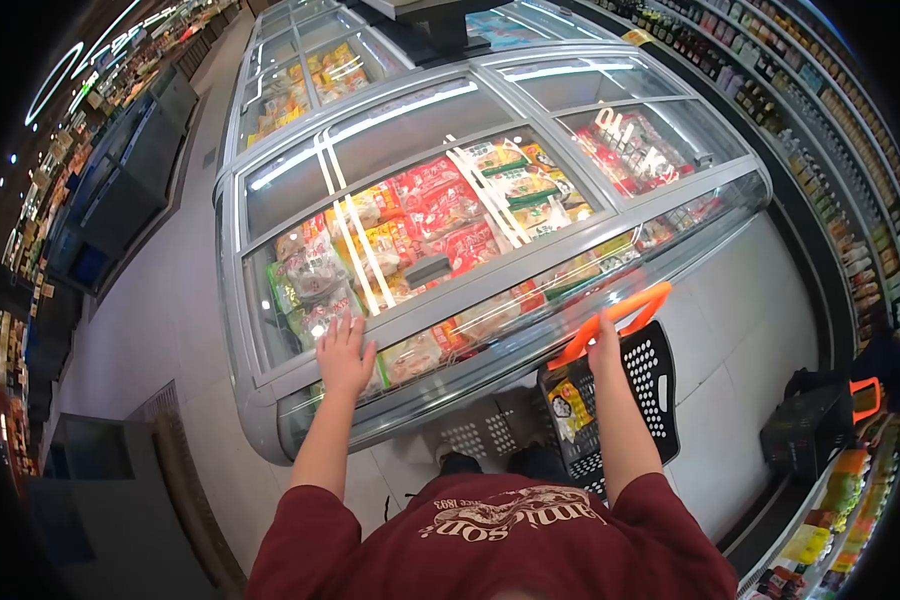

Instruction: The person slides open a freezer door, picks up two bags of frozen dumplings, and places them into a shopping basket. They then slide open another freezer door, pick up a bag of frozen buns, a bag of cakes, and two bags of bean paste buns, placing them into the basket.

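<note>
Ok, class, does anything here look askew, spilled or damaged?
Nothing stands out. The freezer looks undamaged, with bags piled inside. The left hand is at its edge; the right hand grips the basket handle, and a pack sits within. No spill shows.

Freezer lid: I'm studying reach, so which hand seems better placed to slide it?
Probably left: the left hand is open beside the lid, while the right hand grips the orange basket handle.

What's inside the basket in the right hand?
The basket shows one yellow packet. The right forearm covers part of the inside; anything under it can't be seen.
</note>
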The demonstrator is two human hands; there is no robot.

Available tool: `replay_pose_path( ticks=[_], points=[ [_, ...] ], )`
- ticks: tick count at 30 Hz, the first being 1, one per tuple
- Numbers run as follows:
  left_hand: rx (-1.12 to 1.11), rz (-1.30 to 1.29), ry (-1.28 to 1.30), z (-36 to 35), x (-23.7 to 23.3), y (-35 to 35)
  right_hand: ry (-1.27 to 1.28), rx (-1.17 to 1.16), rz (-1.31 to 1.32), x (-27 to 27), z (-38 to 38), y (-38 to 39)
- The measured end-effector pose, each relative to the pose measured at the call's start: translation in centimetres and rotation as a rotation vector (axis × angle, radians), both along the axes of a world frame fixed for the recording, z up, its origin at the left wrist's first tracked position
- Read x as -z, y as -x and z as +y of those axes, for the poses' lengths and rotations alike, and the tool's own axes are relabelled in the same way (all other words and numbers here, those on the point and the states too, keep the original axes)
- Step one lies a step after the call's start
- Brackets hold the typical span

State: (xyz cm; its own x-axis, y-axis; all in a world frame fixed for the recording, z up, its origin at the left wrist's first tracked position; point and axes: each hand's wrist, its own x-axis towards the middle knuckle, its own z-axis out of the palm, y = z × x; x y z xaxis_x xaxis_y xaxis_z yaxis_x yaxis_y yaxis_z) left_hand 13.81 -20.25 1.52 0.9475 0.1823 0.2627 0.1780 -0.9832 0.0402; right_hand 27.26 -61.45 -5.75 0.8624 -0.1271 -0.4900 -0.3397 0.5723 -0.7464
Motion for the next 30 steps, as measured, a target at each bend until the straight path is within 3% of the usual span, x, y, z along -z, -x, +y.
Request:
replay_pose_path(
  ticks=[2, 4, 10, 14, 16, 20, 22, 24, 26, 30],
  points=[
    [-0.012, 0.015, -0.006, -0.1, -0.1, -0.3, 0.022, 0.155, -0.109, 0.8, 0.1, -1.9],
    [-0.027, 0.039, 0.01, -0.1, 0.0, -0.2, -0.103, 0.205, -0.042, 0.0, -0.4, -2.7],
    [-0.034, 0.127, 0.03, 0.5, 0.4, -0.4, -0.084, 0.445, -0.061, -1.3, -7.5, -0.6],
    [-0.068, 0.163, 0.05, 0.2, 0.1, -0.5, 0.08, 0.691, 0.004, -0.4, -16.3, -3.1],
    [-0.073, 0.182, 0.066, 0.0, -0.5, -0.7, 0.091, 0.687, 0.012, 2.2, -23.7, -3.1],
    [-0.119, 0.187, 0.078, 0.0, 0.2, -0.5, 0.125, 0.869, 0.004, 0.5, -33.9, -1.5],
    [-0.341, 0.138, -0.063, -2.8, 0.5, -0.5, 0.149, 0.915, 0.047, 1.2, -39.4, -0.3],
    [-0.616, -0.253, -0.09, -6.4, 3.7, -0.8, 0.176, 0.958, 0.068, 0.5, -43.1, 1.2],
    [-0.745, -0.278, -0.037, -13.8, 2.9, -4.8, 0.246, 1.022, 0.09, -1.4, -44.0, 2.1],
    [0.06, -0.428, 0.353, -27.4, 1.6, -18.5, 0.183, 0.992, 0.181, -0.2, -47.4, 5.3]
  ],
)
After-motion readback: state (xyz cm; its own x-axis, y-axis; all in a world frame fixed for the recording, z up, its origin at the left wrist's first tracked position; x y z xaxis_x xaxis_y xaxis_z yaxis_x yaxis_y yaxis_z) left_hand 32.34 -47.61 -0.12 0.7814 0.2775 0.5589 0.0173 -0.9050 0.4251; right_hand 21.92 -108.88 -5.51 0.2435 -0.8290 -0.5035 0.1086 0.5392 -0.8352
